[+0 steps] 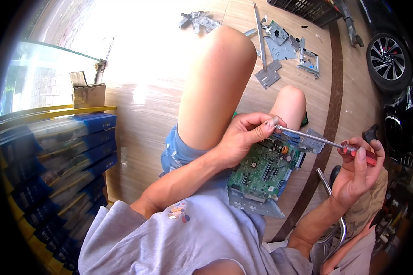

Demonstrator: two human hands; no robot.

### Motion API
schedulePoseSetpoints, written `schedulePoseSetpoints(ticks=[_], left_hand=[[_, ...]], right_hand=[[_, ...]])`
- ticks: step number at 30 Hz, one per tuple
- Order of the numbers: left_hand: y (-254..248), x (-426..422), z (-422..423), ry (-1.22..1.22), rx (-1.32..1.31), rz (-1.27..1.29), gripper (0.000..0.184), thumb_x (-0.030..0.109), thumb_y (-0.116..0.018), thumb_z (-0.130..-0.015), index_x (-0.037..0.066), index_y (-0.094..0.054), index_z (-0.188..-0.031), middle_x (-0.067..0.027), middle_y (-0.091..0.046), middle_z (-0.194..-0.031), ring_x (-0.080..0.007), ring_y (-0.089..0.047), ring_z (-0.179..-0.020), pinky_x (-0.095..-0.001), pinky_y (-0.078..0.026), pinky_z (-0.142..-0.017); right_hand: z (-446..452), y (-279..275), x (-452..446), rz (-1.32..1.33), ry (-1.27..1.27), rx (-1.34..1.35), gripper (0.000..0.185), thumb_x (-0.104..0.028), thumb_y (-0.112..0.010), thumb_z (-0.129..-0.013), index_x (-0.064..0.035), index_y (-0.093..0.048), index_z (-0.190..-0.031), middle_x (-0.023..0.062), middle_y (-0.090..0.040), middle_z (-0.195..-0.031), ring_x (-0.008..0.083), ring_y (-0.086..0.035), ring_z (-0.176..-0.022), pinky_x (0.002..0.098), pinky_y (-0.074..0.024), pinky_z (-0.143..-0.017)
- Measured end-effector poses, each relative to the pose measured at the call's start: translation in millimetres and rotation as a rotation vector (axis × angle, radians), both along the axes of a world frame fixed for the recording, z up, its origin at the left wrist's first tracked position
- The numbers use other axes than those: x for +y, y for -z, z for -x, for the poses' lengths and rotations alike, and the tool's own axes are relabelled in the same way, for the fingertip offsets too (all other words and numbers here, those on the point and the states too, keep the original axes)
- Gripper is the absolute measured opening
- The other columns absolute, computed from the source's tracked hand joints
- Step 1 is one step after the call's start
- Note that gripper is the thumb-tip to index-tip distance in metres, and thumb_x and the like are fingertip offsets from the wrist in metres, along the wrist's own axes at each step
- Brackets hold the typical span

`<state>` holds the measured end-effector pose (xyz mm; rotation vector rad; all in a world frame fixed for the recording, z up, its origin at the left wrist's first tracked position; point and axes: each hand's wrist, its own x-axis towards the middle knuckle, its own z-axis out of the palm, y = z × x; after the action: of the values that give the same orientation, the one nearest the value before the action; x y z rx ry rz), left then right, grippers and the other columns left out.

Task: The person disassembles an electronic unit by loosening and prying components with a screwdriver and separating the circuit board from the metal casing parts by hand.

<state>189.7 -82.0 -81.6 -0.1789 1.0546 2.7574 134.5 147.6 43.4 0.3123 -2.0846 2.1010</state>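
My right hand (pixel 353 176) grips the red handle of a screwdriver (pixel 309 136), some of its fingers raised. The long metal shaft points left across my lap. At its far end, my left hand (pixel 245 135) is closed in a pinch on the screwdriver's tip; whether a small part sits between thumb and finger is hidden. Below both hands, a green circuit board (pixel 261 169) on a metal plate (pixel 252 205) rests on my lap. Beyond the shaft, another metal piece (pixel 312 141) shows at the board's far side.
Metal brackets and drive parts (pixel 280 41) lie on the floor ahead, with a long metal rod (pixel 260 36). A black crate (pixel 307 10) stands beyond, near a car wheel (pixel 388 57). Blue boxes (pixel 96 151) are stacked left. Another person's patterned trousers (pixel 369 201) show at right.
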Motion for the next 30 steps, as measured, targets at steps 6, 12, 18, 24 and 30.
schedulePoseSetpoints(ticks=[6, 12, 18, 24, 30], left_hand=[[-2.1, 1.8, -1.0, -0.028, -0.029, -0.002, 0.031, 0.030, -0.066, -0.098, 0.001, -0.071, -0.109, -0.0062, -0.068, -0.111, -0.0143, -0.060, -0.103, -0.0330, -0.045, -0.096], [-4.0, 5.1, -0.6, -0.074, -0.006, 0.049, 0.030, 0.030, -0.064, -0.100, 0.003, -0.071, -0.110, 0.0019, -0.067, -0.098, -0.0057, -0.055, -0.091, -0.0243, -0.045, -0.085], [1.5, 8.0, -3.1, -0.143, 0.034, 0.117, 0.027, 0.025, -0.067, -0.097, 0.000, -0.073, -0.104, -0.0075, -0.068, -0.113, -0.0147, -0.061, -0.102, -0.0326, -0.048, -0.094], [2.6, 11.2, -2.7, -0.159, 0.063, 0.160, 0.025, 0.024, -0.068, -0.097, 0.000, -0.074, -0.102, -0.0072, -0.068, -0.112, -0.0141, -0.060, -0.100, -0.0314, -0.048, -0.093], [0.7, 10.6, -2.1, -0.147, 0.124, 0.236, 0.020, 0.017, -0.067, -0.098, -0.002, -0.074, -0.102, -0.0064, -0.070, -0.108, -0.0107, -0.059, -0.098, -0.0269, -0.047, -0.088]], right_hand=[[-9.0, -1.9, -9.9, -0.098, 0.049, 0.123, 0.040, -0.001, -0.060, -0.092, 0.0020, -0.043, -0.128, 0.0255, -0.066, -0.101, 0.0272, -0.065, -0.090, 0.0382, -0.0575, -0.083], [-15.1, -4.1, -5.8, -0.248, 0.045, 0.247, 0.039, -0.004, -0.061, -0.094, 0.0038, -0.043, -0.129, 0.0261, -0.066, -0.105, 0.0266, -0.067, -0.089, 0.0369, -0.0595, -0.080], [-32.7, -12.7, -19.9, -0.461, 0.196, 0.338, 0.046, -0.011, -0.073, -0.089, 0.0029, -0.046, -0.124, 0.0268, -0.065, -0.098, 0.0269, -0.069, -0.080, 0.0343, -0.0620, -0.070], [-30.4, -15.6, -30.4, -0.407, 0.185, 0.343, 0.050, -0.010, -0.074, -0.088, 0.0024, -0.043, -0.126, 0.0238, -0.066, -0.092, 0.0253, -0.069, -0.077, 0.0347, -0.0612, -0.069], [-16.2, -7.9, -5.8, -0.461, 0.118, 0.364, 0.060, -0.010, -0.071, -0.091, 0.0061, -0.035, -0.136, 0.0239, -0.069, -0.095, 0.0207, -0.067, -0.074, 0.0278, -0.0577, -0.072]])
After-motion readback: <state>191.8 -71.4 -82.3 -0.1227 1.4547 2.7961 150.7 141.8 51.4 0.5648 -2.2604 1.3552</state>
